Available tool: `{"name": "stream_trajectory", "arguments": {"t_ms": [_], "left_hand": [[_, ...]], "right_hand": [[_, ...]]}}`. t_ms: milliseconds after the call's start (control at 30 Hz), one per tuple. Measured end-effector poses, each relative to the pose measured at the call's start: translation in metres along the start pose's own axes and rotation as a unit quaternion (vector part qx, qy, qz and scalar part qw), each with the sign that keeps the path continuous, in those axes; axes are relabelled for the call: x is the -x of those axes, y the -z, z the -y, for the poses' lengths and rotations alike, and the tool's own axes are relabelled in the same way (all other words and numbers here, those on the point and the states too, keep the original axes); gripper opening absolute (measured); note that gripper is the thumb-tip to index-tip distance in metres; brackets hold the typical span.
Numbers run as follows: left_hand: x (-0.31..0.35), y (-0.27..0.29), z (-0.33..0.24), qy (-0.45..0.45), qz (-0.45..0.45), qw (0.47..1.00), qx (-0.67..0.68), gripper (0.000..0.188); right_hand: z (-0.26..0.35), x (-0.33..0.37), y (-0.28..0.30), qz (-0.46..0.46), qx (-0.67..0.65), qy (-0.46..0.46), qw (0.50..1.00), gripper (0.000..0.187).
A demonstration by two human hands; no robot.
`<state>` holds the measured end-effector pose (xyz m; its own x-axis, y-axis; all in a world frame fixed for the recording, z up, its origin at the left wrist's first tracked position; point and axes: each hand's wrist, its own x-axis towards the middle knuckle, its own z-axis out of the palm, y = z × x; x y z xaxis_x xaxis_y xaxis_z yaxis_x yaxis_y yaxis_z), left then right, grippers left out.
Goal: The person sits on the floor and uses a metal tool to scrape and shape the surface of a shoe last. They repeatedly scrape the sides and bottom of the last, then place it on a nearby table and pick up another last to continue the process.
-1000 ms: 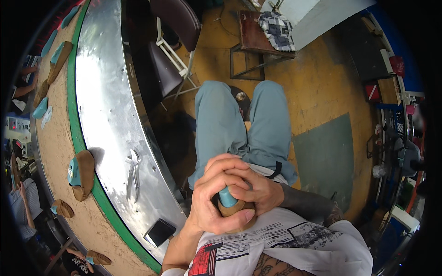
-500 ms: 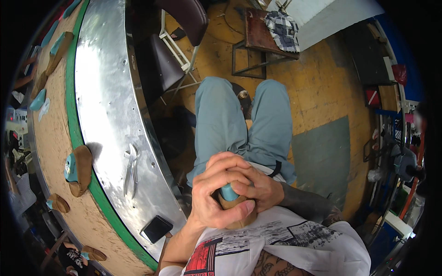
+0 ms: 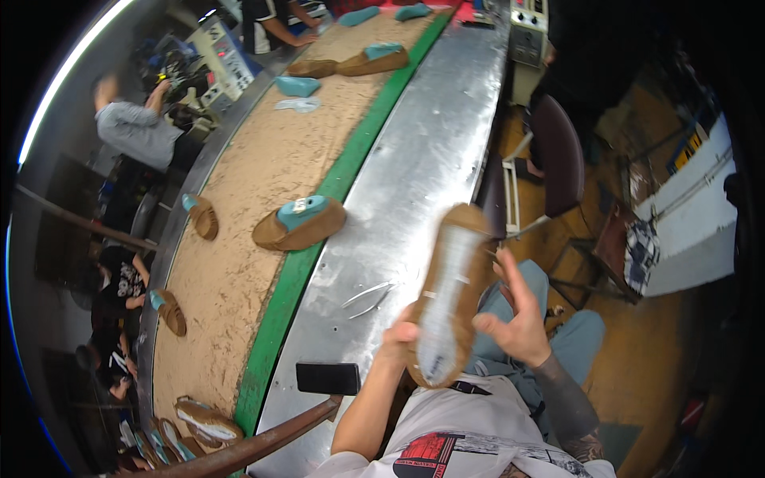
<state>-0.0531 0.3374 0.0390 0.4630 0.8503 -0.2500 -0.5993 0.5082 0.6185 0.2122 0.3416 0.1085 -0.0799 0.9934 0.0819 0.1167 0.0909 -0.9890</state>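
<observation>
A brown suede shoe upper point(image 3: 449, 296), stretched on a form with its pale sole side facing up, is raised over my lap. My left hand point(image 3: 398, 341) grips it from below at its near end. My right hand point(image 3: 516, 317) is beside its right edge, fingers spread, thumb toward the shoe; whether it touches is unclear. The shoe is blurred.
A shiny metal bench point(image 3: 414, 183) runs beside a tan conveyor belt point(image 3: 239, 207) with a green edge, carrying several brown shoes on teal lasts point(image 3: 301, 222). A dark phone point(image 3: 328, 378) and metal tweezers point(image 3: 368, 295) lie on the bench. Other people work across the belt. A chair point(image 3: 558, 155) stands right.
The view swung from my lap up toward the bench and belt. Both hands were clasped around the shoe and its teal last; now the shoe is lifted sole-up and my right hand has opened.
</observation>
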Motion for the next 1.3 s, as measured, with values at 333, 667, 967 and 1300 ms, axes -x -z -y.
{"name": "stream_trajectory", "arguments": {"t_ms": [333,667,967,1300], "left_hand": [[0.078,0.14,-0.233,-0.2,-0.682,0.646,-0.276,0.052],[-0.074,0.133,-0.297,-0.133,-0.234,0.539,-0.798,0.051],[-0.082,0.034,-0.265,-0.306,-0.046,0.826,-0.471,0.038],[-0.164,-0.103,0.109,0.121,0.265,0.951,-0.102,0.058]], "right_hand": [[-0.143,0.111,0.051,-0.107,-0.076,-0.222,0.966,0.054],[-0.143,0.137,0.083,-0.245,-0.095,-0.222,0.939,0.044],[-0.026,0.051,0.06,-0.051,-0.126,-0.049,0.989,0.063],[0.006,0.076,0.119,-0.107,-0.104,0.046,0.988,0.091]]}}
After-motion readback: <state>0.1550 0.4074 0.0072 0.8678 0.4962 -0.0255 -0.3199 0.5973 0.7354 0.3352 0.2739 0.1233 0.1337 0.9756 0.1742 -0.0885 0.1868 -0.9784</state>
